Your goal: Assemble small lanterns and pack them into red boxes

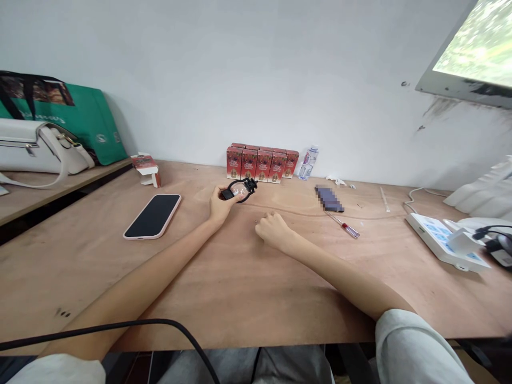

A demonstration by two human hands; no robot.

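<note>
My left hand [222,205] is closed around a small black lantern-shaped ornament [240,190] with a clear round middle. The ornament is tilted onto its side, its narrow black end pointing right, above the wooden table. To the right and nearer to me, my right hand [274,229] is low over the tabletop with its fingers curled together. A tiny dark tip shows by those fingers, too small to name. Behind both hands, several red printed boxes [263,165] stand in rows against the wall.
A phone [153,216] lies at left near an opened box [146,169]. Rightward are a clear bottle [309,162], a blurred dark phone-like slab [329,198], a screwdriver [350,229] and a power strip [446,242]. A black cable [160,321] crosses the front edge. Bags occupy the left shelf.
</note>
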